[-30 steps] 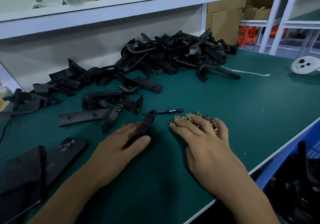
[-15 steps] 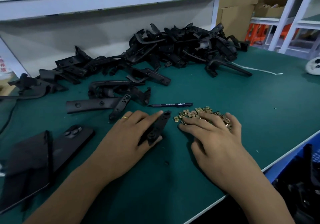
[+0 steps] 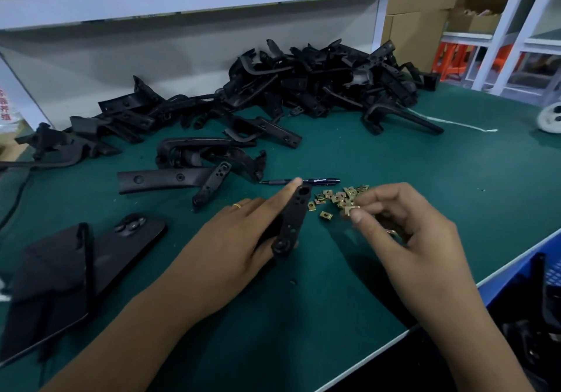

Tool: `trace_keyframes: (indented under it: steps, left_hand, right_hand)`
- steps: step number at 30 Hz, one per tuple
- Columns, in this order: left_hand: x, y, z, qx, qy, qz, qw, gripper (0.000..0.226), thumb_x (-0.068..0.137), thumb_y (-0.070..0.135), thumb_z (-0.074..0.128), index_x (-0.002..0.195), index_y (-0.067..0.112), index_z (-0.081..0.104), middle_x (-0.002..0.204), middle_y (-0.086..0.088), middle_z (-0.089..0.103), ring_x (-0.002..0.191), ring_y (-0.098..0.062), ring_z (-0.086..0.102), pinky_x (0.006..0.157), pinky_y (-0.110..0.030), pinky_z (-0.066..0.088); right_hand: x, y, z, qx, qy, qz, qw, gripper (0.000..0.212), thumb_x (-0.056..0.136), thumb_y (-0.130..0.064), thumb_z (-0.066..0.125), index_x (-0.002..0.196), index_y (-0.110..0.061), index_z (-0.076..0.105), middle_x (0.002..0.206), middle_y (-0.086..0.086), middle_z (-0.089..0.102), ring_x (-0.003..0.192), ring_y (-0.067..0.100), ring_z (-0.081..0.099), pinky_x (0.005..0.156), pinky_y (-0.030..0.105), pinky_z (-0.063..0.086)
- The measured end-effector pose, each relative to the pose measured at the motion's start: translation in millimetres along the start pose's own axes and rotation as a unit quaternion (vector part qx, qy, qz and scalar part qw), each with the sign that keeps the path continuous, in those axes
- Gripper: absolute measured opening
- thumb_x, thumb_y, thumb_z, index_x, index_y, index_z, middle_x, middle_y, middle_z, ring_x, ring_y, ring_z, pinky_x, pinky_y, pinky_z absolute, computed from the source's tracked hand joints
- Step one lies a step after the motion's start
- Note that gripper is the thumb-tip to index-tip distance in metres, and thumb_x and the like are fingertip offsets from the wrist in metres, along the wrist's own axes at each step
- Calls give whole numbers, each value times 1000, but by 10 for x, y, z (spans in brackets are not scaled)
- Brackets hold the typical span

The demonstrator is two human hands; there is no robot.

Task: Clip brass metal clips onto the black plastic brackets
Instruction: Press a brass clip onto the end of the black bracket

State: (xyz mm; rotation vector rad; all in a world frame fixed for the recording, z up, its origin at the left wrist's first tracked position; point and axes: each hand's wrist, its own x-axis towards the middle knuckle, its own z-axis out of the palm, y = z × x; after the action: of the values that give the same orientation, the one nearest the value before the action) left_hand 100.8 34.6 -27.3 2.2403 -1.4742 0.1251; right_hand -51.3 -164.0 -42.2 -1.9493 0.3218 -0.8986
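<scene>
My left hand (image 3: 236,233) holds a narrow black plastic bracket (image 3: 293,220) with several holes, raised on edge above the green mat, index finger stretched along its top. My right hand (image 3: 403,227) is lifted just right of it and pinches one brass clip (image 3: 350,209) between thumb and fingertips. A small heap of brass clips (image 3: 337,196) lies on the mat between and behind the hands, with one clip (image 3: 325,215) loose in front. A large pile of black brackets (image 3: 318,82) fills the back of the bench.
A black pen (image 3: 306,181) lies behind the clips. More loose brackets (image 3: 170,179) sit left of centre. A dark phone (image 3: 127,237) and black pouch (image 3: 45,279) lie at the left. The bench edge (image 3: 498,273) runs along the right, with a blue crate (image 3: 546,273) beyond.
My right hand has lifted off the clip heap with one clip pinched. My left hand has raised and turned the bracket toward the clips.
</scene>
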Motion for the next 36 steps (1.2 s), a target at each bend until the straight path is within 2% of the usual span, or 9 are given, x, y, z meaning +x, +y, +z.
trace_keyframes:
  steps: [3, 6, 9, 14, 24, 27, 31, 34, 36]
  left_hand:
    - [25, 65, 19, 70, 7, 19, 997, 74, 103, 40, 49, 164, 43, 7, 105, 11, 53, 92, -13, 45, 83, -30, 41]
    - [64, 144, 29, 113, 26, 19, 993, 73, 98, 44, 41, 164, 40, 11, 104, 8, 54, 93, -19, 52, 83, -36, 46]
    - [76, 139, 21, 114, 47, 10, 992, 72, 98, 45, 41, 164, 40, 11, 104, 8, 54, 92, -21, 55, 83, -38, 47]
    - [76, 165, 30, 125, 58, 9, 990, 72, 97, 46, 39, 164, 39, 14, 101, 9, 53, 88, -20, 55, 79, -36, 46]
    - [76, 142, 46, 126, 59, 16, 990, 70, 97, 47, 38, 164, 40, 18, 97, 13, 44, 83, -16, 48, 76, -33, 44]
    - [63, 105, 40, 92, 51, 21, 994, 70, 97, 49, 39, 163, 45, 16, 96, 16, 42, 80, -6, 34, 76, -26, 38]
    - [37, 79, 35, 57, 49, 35, 997, 73, 98, 44, 52, 162, 46, 18, 93, 17, 41, 78, -4, 32, 75, -15, 35]
    - [30, 64, 34, 47, 48, 42, 997, 79, 96, 36, 62, 162, 45, 20, 94, 18, 43, 79, -3, 34, 77, -17, 37]
    - [22, 64, 27, 23, 38, 48, 998, 79, 96, 35, 63, 162, 45, 21, 96, 16, 46, 81, -6, 42, 79, -26, 45]
  right_hand:
    - [21, 4, 0, 87, -16, 7, 996, 7, 92, -17, 73, 97, -20, 69, 88, 2, 78, 80, 19, 74, 80, 37, 58]
    - [17, -54, 100, 223, -11, 42, 974, 7, 88, -15, 73, 94, -12, 73, 84, 10, 78, 73, 20, 75, 73, 26, 59]
    - [14, -73, 209, 277, -16, 73, 958, 9, 84, -15, 75, 91, -9, 74, 79, 14, 77, 69, 21, 74, 72, 25, 59]
    - [19, -77, 206, 305, -20, 93, 948, 7, 85, -13, 76, 90, -8, 75, 79, 18, 76, 70, 25, 74, 73, 29, 60]
    - [5, -101, 212, 292, -22, 84, 953, 10, 83, -11, 77, 89, -3, 75, 76, 15, 77, 68, 20, 75, 70, 22, 58]
    - [-4, -87, 160, 306, -62, 62, 948, 7, 90, -3, 70, 95, -1, 74, 83, 16, 77, 74, 25, 75, 75, 27, 59]
    - [-5, -93, 109, 280, -95, 40, 954, 8, 91, -5, 69, 95, -6, 75, 84, 14, 77, 75, 22, 74, 75, 23, 57]
    - [-7, -100, 107, 271, -104, 36, 956, 7, 90, -6, 70, 95, -6, 75, 83, 14, 77, 73, 21, 73, 74, 22, 56]
    - [-5, -102, 106, 282, -112, 38, 952, 10, 89, -6, 69, 97, -2, 72, 82, 16, 76, 72, 22, 73, 75, 23, 56]
